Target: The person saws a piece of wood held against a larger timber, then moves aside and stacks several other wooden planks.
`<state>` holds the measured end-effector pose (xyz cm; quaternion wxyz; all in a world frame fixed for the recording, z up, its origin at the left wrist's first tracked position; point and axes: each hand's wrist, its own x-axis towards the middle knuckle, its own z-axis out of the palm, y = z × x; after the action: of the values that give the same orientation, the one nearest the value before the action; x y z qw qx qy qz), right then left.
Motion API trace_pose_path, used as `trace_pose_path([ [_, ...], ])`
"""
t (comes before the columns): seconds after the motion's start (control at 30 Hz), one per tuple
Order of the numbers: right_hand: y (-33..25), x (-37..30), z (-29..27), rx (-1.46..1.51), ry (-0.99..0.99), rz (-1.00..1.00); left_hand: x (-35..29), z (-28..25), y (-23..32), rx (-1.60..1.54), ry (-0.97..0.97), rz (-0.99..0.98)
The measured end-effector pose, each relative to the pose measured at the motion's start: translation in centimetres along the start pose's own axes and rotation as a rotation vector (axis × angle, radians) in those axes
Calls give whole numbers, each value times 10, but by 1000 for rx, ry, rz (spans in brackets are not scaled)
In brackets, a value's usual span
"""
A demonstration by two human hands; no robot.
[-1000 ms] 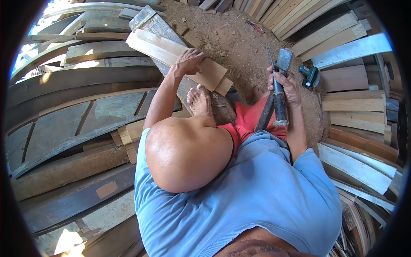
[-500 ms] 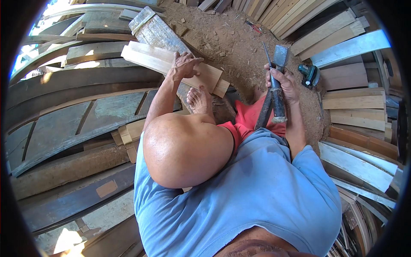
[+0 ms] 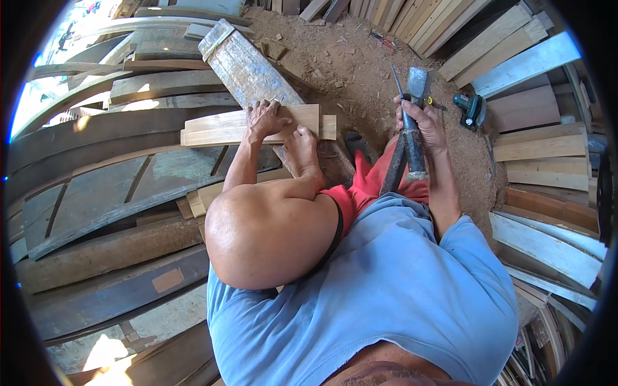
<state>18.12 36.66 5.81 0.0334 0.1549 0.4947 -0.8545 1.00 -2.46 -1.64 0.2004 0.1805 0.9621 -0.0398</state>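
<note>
A pale wooden board (image 3: 219, 125) with a narrower tongue at its right end lies crosswise on a worn, paint-marked plank (image 3: 254, 74). My left hand (image 3: 264, 120) rests on top of the board, fingers spread. My bare foot (image 3: 301, 147) presses at the board's near edge, beside that hand. Off to the right, my right hand (image 3: 428, 125) is closed around a wide-bladed chisel (image 3: 418, 83), blade up. A thin pointed metal tool (image 3: 396, 82) sticks up from the same grip. A dark bar (image 3: 394, 168) slants from that hand toward my lap; its kind is unclear.
Long planks (image 3: 116, 193) are stacked along the left side. More boards (image 3: 541, 151) stand and lie at the right. On the sawdust-covered ground are a green power tool (image 3: 470, 110), a yellow-handled tool (image 3: 436, 104) and red-handled pliers (image 3: 384, 41). Wood scraps are scattered about.
The pale board has swung from a slant to nearly straight across. My left hand has shifted left and down with it. My foot now meets the board's edge. The chisel stays in my right hand.
</note>
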Motion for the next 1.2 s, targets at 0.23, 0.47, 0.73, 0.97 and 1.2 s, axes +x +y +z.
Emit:
trace_pose_path([
  [0.23, 1, 13, 11, -147, 11, 63, 2, 5, 6, -33, -11, 21],
  [0.47, 5, 78, 34, -275, -62, 118, 2, -22, 7, -270, 208, 154],
  [0.73, 58, 137, 34, -189, -325, 15, 2, -119, 156, -435, 484, 1060],
  [0.97, 17, 134, 58, -174, -111, 340, 52, -122, 127, -1384, 335, 574],
  [1.2, -31, 141, 33, -357, -70, 197, 94, -74, 138, -1445, 191, 250],
])
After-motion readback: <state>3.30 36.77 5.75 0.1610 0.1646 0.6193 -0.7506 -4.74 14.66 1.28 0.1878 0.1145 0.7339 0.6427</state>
